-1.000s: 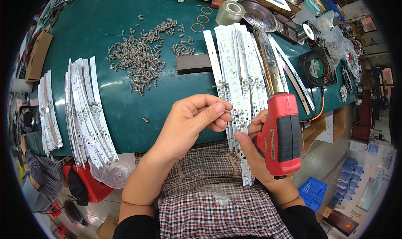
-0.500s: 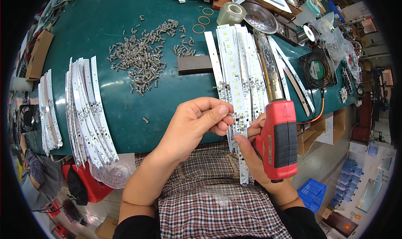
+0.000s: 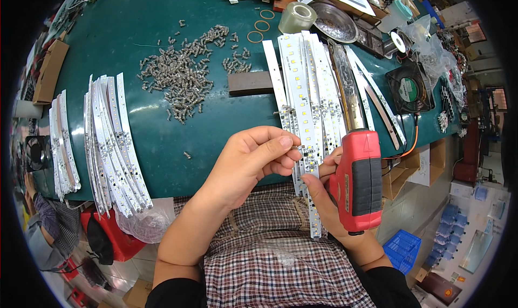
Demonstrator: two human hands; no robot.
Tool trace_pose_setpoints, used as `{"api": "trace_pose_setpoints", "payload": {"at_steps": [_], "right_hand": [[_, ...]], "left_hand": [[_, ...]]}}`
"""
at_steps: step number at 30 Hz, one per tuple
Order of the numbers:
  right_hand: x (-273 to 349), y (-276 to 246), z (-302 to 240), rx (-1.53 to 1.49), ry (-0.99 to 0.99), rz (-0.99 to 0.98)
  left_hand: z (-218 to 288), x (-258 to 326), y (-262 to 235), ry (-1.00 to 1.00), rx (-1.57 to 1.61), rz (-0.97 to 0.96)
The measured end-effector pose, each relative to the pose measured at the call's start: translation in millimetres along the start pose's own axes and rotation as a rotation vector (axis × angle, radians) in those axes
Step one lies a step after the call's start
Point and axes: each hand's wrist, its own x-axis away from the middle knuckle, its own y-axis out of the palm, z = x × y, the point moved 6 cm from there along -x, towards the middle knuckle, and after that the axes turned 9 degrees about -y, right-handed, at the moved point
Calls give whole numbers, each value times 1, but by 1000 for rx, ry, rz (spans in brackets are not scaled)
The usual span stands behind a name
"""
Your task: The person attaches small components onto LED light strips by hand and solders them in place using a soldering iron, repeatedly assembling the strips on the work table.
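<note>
My left hand (image 3: 248, 165) hovers over the near edge of the green table (image 3: 135, 43), thumb and forefinger pinched on a small connector at the side of a long white LED strip (image 3: 302, 130). My right hand (image 3: 329, 200) grips a red electric screwdriver (image 3: 359, 178) upright, beside the same bundle of strips. The strips run from the table's far side down over my lap.
A heap of small metal connectors (image 3: 186, 76) lies mid-table by a dark block (image 3: 251, 83). Two stacks of white strips (image 3: 110, 141) hang over the left edge. A tape roll (image 3: 297, 16), a metal dish (image 3: 334, 22) and a black fan (image 3: 407, 87) sit at the right.
My left hand's fingers have closed a little tighter on the strip's edge. The right hand and the screwdriver stay about where they were.
</note>
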Motion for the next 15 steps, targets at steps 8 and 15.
{"api": "trace_pose_setpoints", "payload": {"at_steps": [8, 15], "right_hand": [[2, 0, 2, 16, -11, 4], [3, 2, 3, 0, -15, -1]], "left_hand": [[1, 0, 0, 39, -26, 6], [-5, -3, -2, 83, 14, 37]]}}
